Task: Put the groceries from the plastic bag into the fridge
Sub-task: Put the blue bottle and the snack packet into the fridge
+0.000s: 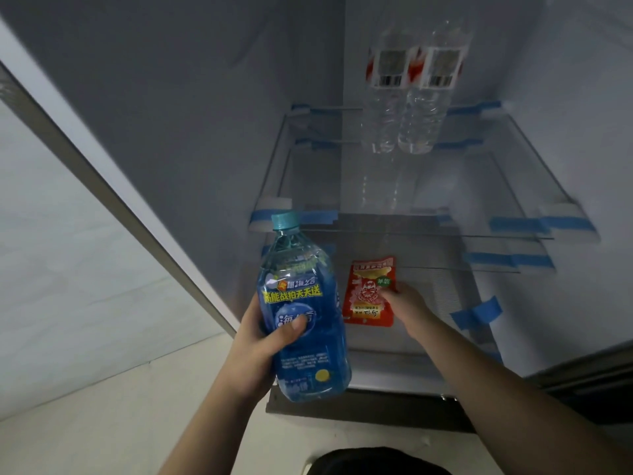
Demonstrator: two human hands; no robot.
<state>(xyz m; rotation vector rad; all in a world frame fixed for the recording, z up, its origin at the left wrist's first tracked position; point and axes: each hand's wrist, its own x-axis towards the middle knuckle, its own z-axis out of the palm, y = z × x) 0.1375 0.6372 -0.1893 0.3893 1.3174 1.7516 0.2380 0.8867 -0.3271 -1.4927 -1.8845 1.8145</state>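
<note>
My left hand (pixel 260 347) grips a large blue drink bottle (pixel 303 313) with a teal cap, held upright in front of the open fridge. My right hand (pixel 406 308) reaches into the fridge's lower part and pinches the right edge of a red snack packet (pixel 368 296), which is just above or on the bottom shelf (pixel 438 282). Two clear water bottles (pixel 407 94) with red and white labels stand on the upper glass shelf (pixel 496 186) at the back. The plastic bag is out of view.
Blue tape strips (pixel 476 313) hold the glass shelves at their corners. The fridge's left wall (pixel 191 114) and its outer edge (pixel 102 186) run diagonally at left. A pale floor (pixel 102 423) lies below, with a dark object (pixel 376 462) at the bottom edge.
</note>
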